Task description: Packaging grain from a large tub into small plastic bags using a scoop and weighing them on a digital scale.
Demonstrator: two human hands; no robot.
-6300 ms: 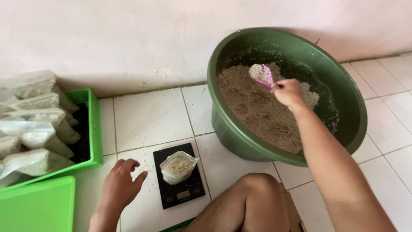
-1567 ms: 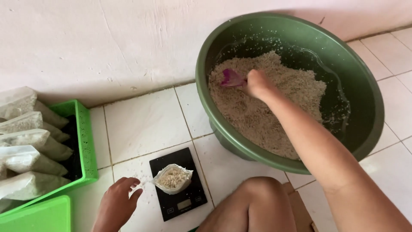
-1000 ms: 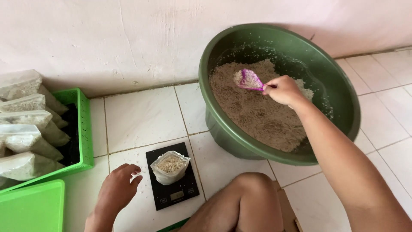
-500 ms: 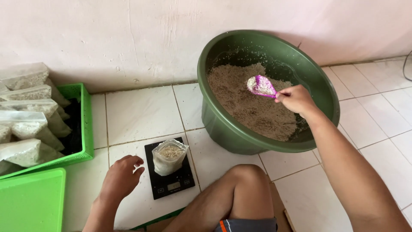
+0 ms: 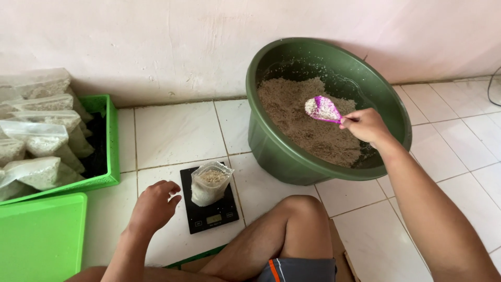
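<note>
Right hand [image 5: 367, 125] is gripping a purple scoop [image 5: 322, 108] loaded with grain, hovering over the green basin [image 5: 271, 151]. Left hand [image 5: 154, 204] is resting loose, fingers curled, holding nothing, just beside the open bag [image 5: 209, 184] sitting on the black scale [image 5: 209, 215].

Soft, even daylight fills the scene, bright and without glare. The right hand [image 5: 367, 125] and the left hand [image 5: 154, 204] are both sharp, with no motion blur. A faint shadow lies under the left hand on the tiles. Beyond the right hand, the green basin's [image 5: 271, 151] inner wall sits in deeper shade. Straight lines bend slightly near the edges.
</note>
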